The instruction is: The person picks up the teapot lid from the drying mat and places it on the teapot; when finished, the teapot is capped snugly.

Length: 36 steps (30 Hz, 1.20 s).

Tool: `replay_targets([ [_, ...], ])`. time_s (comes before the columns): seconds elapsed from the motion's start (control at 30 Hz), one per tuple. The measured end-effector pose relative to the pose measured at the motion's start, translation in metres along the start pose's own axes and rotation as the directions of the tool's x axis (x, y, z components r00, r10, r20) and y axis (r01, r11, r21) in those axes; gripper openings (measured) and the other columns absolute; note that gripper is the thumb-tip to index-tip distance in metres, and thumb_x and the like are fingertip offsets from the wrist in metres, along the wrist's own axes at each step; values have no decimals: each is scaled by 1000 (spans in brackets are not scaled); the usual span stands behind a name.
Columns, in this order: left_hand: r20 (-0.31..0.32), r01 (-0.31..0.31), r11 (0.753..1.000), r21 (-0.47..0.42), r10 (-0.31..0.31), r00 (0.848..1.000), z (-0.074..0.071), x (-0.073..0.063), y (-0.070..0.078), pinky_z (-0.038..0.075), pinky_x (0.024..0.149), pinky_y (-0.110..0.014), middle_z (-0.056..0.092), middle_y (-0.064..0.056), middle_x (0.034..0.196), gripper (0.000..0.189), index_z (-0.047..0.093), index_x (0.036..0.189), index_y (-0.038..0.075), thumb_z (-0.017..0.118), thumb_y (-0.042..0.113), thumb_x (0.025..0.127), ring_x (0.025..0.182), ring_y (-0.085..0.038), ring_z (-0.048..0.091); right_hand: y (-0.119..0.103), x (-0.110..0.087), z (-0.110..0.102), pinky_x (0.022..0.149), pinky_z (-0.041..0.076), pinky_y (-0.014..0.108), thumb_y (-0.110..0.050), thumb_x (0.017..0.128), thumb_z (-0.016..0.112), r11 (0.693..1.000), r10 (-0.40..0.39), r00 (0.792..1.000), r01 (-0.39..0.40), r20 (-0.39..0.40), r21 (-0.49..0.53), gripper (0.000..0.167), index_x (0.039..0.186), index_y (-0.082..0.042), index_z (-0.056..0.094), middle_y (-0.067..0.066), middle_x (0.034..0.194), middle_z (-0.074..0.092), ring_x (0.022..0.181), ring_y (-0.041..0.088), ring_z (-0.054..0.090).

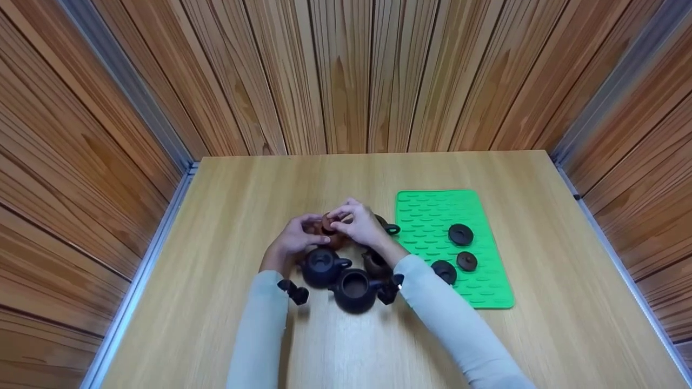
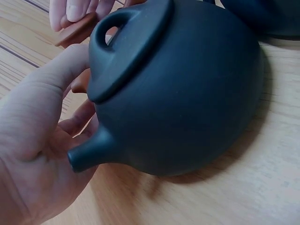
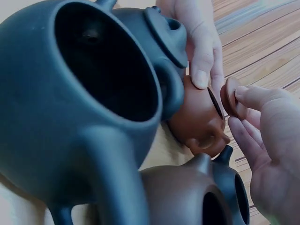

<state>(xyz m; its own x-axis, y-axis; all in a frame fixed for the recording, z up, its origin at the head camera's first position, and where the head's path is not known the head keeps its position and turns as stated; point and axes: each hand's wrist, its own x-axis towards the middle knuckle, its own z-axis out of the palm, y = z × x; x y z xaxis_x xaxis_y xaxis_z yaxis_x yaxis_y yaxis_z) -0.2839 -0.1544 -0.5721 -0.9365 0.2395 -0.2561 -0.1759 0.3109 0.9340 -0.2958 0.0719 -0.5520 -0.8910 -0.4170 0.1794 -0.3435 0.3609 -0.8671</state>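
A reddish-brown teapot (image 3: 194,110) stands with its mouth uncovered at the far side of a group of teapots. My left hand (image 1: 294,236) grips its body, thumb at the rim. Just above the mouth, my right hand (image 1: 363,226) pinches the matching reddish-brown lid (image 3: 229,97) between thumb and fingers, tilted and apart from the rim. Nearest my left wrist is a lidded black teapot (image 2: 183,89), which hides part of the left hand's grip. An open black teapot (image 1: 346,298) sits closer to me.
A brown open teapot (image 3: 171,187) and a dark open teapot (image 3: 229,180) stand under my right forearm. To the right, a green mat (image 1: 432,208) bears a black lid (image 1: 461,234), another black lid (image 1: 444,272) and a brown lid (image 1: 466,261). Wood-panelled walls (image 1: 346,81) enclose the table.
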Motion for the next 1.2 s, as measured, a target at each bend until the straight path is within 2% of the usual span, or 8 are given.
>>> replay_targets([
  [0.3, -19, 10, 1000, -16, -10, 1000, 2, 1, 1, 51, 113, -36, 73, -18, 143, 60, 65, 153, 3, 86, 2, 97, 129, -29, 67, 5, -2, 4, 101, 66, 43, -1, 99, 83, 1000, -12, 1000, 12, -11, 5, 20, 118, 2, 85, 22, 118, 73, 113, 37, 76],
  [0.53, -2, -17, 998, 52, 17, 1000, -1, 2, -1, 51, 115, -37, 71, -20, 148, 61, 64, 155, 3, 87, 6, 98, 132, -31, 67, 6, -3, 5, 101, 67, 48, -1, 99, 84, 1000, -19, 1000, 19, -12, 1, 18, 117, 2, 85, 23, 117, 72, 113, 37, 76],
  [0.63, 6, -32, 997, 77, 32, 999, -2, 2, -2, 52, 113, -35, 71, -21, 149, 61, 64, 155, 3, 87, 8, 98, 131, -30, 68, 6, -4, 6, 102, 67, 47, -3, 98, 84, 1000, -17, 1000, 16, -6, -14, 19, 117, 1, 86, 22, 118, 73, 114, 36, 76],
  [0.83, 17, -51, 996, 67, 50, 999, -2, 3, -2, 52, 108, -30, 72, -21, 147, 61, 64, 155, 3, 86, 7, 99, 128, -28, 68, 6, -4, 6, 102, 66, 42, -3, 98, 85, 999, -23, 1000, 23, 12, -40, 20, 118, -1, 86, 21, 119, 73, 114, 34, 76],
  [1.0, 17, -32, 998, 58, 31, 999, -2, 2, -2, 51, 114, -35, 72, -19, 145, 61, 65, 155, 6, 87, 8, 99, 128, -27, 67, 5, -6, 5, 102, 65, 40, -3, 99, 84, 999, -11, 999, 13, 32, -43, 23, 121, -1, 85, 20, 119, 73, 114, 36, 78],
  [1.2, 14, -4, 999, 50, 3, 1000, -2, 2, -2, 48, 119, -41, 71, -17, 148, 61, 65, 156, 8, 88, 9, 99, 130, -28, 65, 5, -7, 5, 105, 65, 47, -1, 99, 83, 999, -5, 999, 7, 52, -41, 26, 125, 1, 83, 22, 123, 75, 117, 39, 79],
])
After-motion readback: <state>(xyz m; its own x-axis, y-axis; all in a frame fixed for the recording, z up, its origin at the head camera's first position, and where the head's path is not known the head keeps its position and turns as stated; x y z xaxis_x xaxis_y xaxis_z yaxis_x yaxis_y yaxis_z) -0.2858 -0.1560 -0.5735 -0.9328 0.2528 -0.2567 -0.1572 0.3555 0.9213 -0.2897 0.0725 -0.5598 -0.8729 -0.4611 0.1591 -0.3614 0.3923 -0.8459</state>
